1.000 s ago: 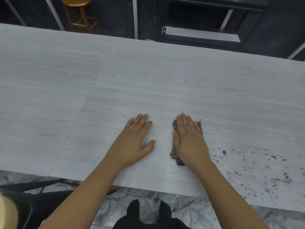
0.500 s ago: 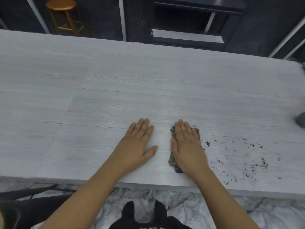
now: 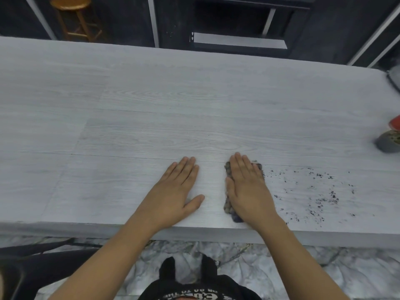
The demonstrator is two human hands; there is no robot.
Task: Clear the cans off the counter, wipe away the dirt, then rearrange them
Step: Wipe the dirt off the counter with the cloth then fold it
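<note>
My right hand (image 3: 249, 189) lies flat on a dark speckled cloth (image 3: 229, 204) near the front edge of the pale wood-grain counter (image 3: 151, 118), pressing it down. The cloth shows along the hand's left side and beyond the fingertips; the rest is hidden under the palm. Black dirt specks (image 3: 318, 198) are scattered on the counter just right of the cloth. My left hand (image 3: 177, 191) rests flat and empty on the counter, left of the cloth. At the far right edge a can (image 3: 389, 141) and a red can (image 3: 395, 123) are partly cut off.
A wooden stool (image 3: 75, 18) stands beyond the counter at the back left. Dark cabinets with a grey shelf (image 3: 238, 40) run along the back. A dark object (image 3: 394, 79) pokes in at the right edge. Marble floor (image 3: 281, 267) lies below the counter's front edge.
The view has shifted right, bringing the cans into frame at the right edge. Both hands stay flat on the counter in about the same places, right hand still on the cloth.
</note>
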